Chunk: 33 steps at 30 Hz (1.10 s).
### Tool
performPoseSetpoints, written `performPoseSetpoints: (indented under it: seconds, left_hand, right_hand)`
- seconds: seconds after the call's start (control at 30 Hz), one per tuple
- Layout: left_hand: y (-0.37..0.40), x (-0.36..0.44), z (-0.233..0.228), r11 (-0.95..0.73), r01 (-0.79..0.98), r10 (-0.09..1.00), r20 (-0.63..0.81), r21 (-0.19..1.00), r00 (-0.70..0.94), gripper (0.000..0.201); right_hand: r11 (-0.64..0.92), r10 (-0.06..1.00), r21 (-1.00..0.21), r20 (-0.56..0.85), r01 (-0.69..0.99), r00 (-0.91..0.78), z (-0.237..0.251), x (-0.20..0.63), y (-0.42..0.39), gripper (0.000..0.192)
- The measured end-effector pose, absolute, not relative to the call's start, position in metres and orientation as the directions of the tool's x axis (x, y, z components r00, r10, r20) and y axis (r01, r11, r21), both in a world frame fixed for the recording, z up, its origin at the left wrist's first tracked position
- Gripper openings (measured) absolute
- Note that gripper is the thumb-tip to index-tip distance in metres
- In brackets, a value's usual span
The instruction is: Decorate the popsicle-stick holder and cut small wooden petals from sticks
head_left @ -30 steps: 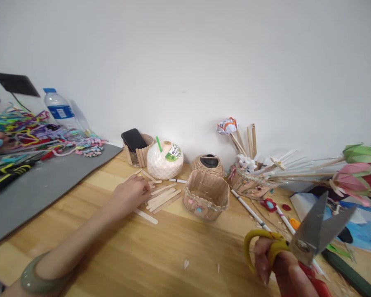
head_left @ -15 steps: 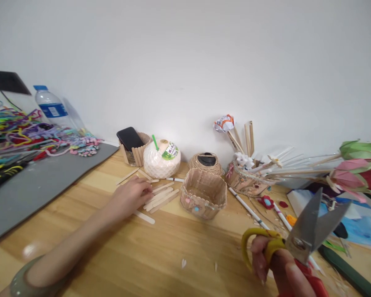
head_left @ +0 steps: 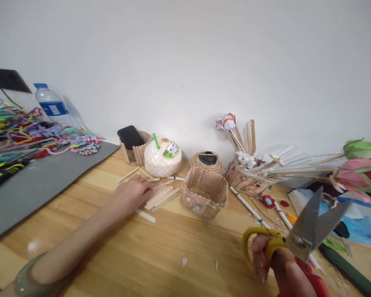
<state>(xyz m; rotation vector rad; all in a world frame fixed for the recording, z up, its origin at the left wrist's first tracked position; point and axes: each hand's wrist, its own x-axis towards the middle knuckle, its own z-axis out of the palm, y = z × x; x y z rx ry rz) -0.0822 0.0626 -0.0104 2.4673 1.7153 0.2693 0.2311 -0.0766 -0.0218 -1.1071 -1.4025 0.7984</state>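
My left hand (head_left: 132, 192) lies at the left end of a loose pile of wooden craft sticks (head_left: 161, 198). Its fingers are curled down among the sticks; the fingertips are hidden, so what they pinch cannot be made out. At the lower right my right hand (head_left: 276, 258) grips scissors (head_left: 303, 235) with one yellow and one red handle. The scissor blades are spread and point up, with nothing between them. Between the hands stands a small craft-stick basket (head_left: 205, 198) with coloured dots on its front. Two small wood chips (head_left: 184, 261) lie on the table before it.
Behind the sticks are a wrapped coconut (head_left: 162, 159), a stick holder (head_left: 139, 153) with a phone (head_left: 130, 137), and a twine coil (head_left: 206, 162). Paper flowers (head_left: 355, 173) and a decorated basket (head_left: 250, 181) crowd the right. Pipe cleaners (head_left: 40, 128) and a bottle (head_left: 51, 103) stand left.
The view has shifted very slightly. My left hand stays at the craft sticks, and my right hand holds the scissors spread as before.
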Motion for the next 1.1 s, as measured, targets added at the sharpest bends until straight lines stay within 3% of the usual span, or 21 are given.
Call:
performPoseSetpoints:
  seconds: [0.13, 0.43, 0.7, 1.1]
  left_hand:
    - [0.062, -0.083, -0.009, -0.348, 0.915, 0.938, 0.071, 0.203, 0.340, 0.025]
    - [0.063, -0.085, -0.010, -0.302, 0.912, 0.952, 0.041, 0.276, 0.303, 0.023]
    - [0.064, -0.086, -0.013, -0.264, 0.915, 0.964, 0.041, 0.305, 0.264, 0.023]
    - [0.063, -0.086, -0.012, -0.240, 0.921, 0.970, 0.038, 0.306, 0.240, 0.019]
  right_hand:
    - [0.345, 0.934, -0.920, 0.356, 0.187, 0.024, -0.023, 0.232, -0.075, 0.043]
    - [0.389, 0.905, -0.909, 0.408, 0.151, 0.122, -0.005, 0.214, -0.072, 0.043]
    - [0.349, 0.931, -0.928, 0.360, 0.131, 0.068, -0.015, 0.221, -0.073, 0.041]
    - [0.375, 0.915, -0.908, 0.395, 0.188, 0.084, -0.007, 0.219, -0.073, 0.039]
